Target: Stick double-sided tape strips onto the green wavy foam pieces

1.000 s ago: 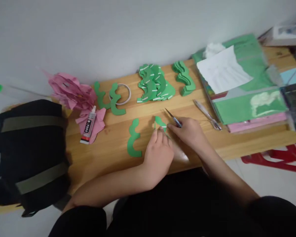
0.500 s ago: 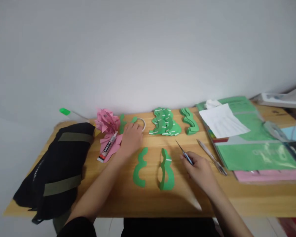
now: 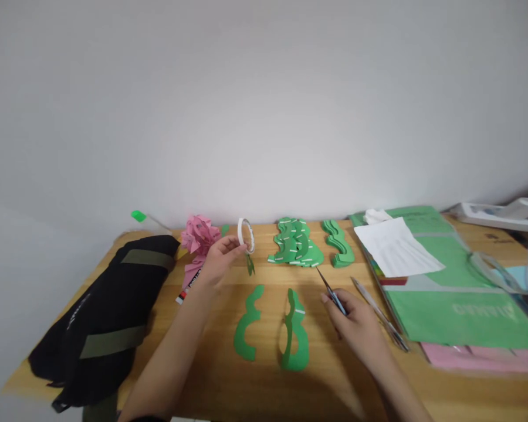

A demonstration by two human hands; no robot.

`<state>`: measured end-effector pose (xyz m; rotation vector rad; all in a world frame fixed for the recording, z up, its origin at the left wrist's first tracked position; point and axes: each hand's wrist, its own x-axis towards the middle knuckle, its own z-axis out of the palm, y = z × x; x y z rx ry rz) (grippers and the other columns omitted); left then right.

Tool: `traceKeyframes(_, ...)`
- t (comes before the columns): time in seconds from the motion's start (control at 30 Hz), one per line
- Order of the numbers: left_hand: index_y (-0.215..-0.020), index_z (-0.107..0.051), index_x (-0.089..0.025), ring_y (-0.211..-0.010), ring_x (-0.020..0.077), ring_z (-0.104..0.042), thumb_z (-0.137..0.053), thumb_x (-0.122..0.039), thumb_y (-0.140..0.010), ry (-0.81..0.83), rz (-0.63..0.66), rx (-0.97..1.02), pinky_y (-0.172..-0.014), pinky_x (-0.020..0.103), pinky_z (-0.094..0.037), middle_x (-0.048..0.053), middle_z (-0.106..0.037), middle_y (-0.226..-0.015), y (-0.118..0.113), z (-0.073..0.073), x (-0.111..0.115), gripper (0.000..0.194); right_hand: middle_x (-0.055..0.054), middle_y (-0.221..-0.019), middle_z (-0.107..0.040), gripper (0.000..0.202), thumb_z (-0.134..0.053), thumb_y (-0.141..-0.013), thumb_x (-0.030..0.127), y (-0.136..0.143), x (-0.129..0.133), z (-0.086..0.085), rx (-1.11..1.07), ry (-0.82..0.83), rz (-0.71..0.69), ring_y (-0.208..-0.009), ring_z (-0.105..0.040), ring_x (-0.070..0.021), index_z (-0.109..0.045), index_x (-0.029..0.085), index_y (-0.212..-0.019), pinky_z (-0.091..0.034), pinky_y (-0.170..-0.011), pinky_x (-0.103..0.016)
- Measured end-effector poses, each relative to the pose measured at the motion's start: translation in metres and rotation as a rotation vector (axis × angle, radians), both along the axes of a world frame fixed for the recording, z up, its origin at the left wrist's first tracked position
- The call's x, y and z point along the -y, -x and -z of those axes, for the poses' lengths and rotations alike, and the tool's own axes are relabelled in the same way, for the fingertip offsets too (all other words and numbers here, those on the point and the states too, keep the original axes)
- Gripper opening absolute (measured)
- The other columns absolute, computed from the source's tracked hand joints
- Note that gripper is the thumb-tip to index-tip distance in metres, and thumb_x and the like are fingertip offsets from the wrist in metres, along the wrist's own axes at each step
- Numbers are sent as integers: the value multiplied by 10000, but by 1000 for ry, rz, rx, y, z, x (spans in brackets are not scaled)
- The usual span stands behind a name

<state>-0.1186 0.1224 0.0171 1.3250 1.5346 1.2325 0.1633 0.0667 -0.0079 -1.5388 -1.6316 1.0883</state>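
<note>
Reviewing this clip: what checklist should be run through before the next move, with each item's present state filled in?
1. White tape roll is in the left hand, off the table: ok.
2. Left hand carries only the roll: cannot tell; a small green piece shows just below it, its attachment unclear.
3. Pointed tool is in the right hand, tip clear of the fingers: ok.
4. Nearer left green cutout lies flat: ok.
5. Nearer right green cutout lies flat: not ok; one side stands up.
6. Glue tube is capped: cannot tell; the left arm partly hides it.
</note>
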Motion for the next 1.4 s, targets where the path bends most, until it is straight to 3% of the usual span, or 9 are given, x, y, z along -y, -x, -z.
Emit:
traceKeyframes(0.27,-766,-643,-172,-744,160,-639,-797,-332,-657,-54,119,124,-754,295,-504,26,-698,-763,-23,-33,38,247,58,-450,-430,411,-521,-850,576,13,-5,-31,-146,-48,-42,-377,-436,-119,-545,205,-675,-358,-422,-260)
traceKeyframes(0.47,-815,-673,-195,-740,153,-637,-647,-170,-803,-198,302,-270,-732,281,-508,9,-699,-780,-63,-47,87,38,95,-409,-379,507,-589,-779,694,32,-7,-67,-426,111,-99,-341,-329,-85,-592,187,-779,-263,-361,-234)
traceKeyframes(0.6,-913,-679,-218,-872,200,-688,-589,-250,-893,-245,313,-438,-841,345,-552,48,-738,-907,-79,-25,106,98,104,-393,-333,500,-745,-677,630,36,0,-64,-501,246,-215,-345,-240,-41,-511,194,-607,-160,-349,-208)
traceKeyframes(0.77,-1333,-541,-117,-1365,346,-480,-643,-445,-867,-104,261,-722,-1122,543,-384,215,-533,-1444,-70,18,101,579,121,-408,-310,514,-826,-624,537,23,5,-52,-626,188,28,-341,-222,-27,-425,217,-591,-139,-343,-191)
traceKeyframes(0.9,-1378,-514,-125,-1402,342,-441,-594,-468,-896,10,287,-961,-1167,539,-318,203,-503,-1478,-52,42,106,597,132,-405,-283,533,-859,-576,523,10,7,-54,-633,177,108,-330,-211,-21,-419,221,-590,-127,-336,-183)
traceKeyframes(1.03,-1334,-546,-130,-1403,362,-430,-555,-393,-921,58,171,-986,-1150,558,-326,215,-497,-1476,-37,44,120,490,129,-407,-281,531,-853,-576,539,5,13,-58,-597,246,61,-340,-199,-20,-428,219,-584,-124,-332,-182)
traceKeyframes(1.13,-1275,-581,-179,-1370,327,-476,-552,-325,-919,38,120,-875,-1135,519,-371,172,-540,-1440,-39,26,125,386,124,-403,-291,468,-815,-624,564,10,16,-60,-559,333,-74,-353,-198,-27,-537,187,-631,-131,-338,-185)
traceKeyframes(1.3,-1203,-605,-217,-1189,240,-613,-602,-278,-887,-193,265,-312,-1038,397,-489,107,-674,-1227,-69,-14,121,321,124,-417,-307,410,-766,-702,543,28,20,-66,-600,402,-269,-370,-203,-35,-649,159,-783,-146,-348,-186)
traceKeyframes(1.4,-1191,-616,-222,-1055,231,-674,-665,-247,-827,-179,204,-80,-961,392,-533,81,-717,-1111,-85,-19,115,369,120,-430,-312,396,-748,-723,535,33,21,-66,-580,385,-305,-371,-214,-40,-668,159,-816,-158,-352,-194)
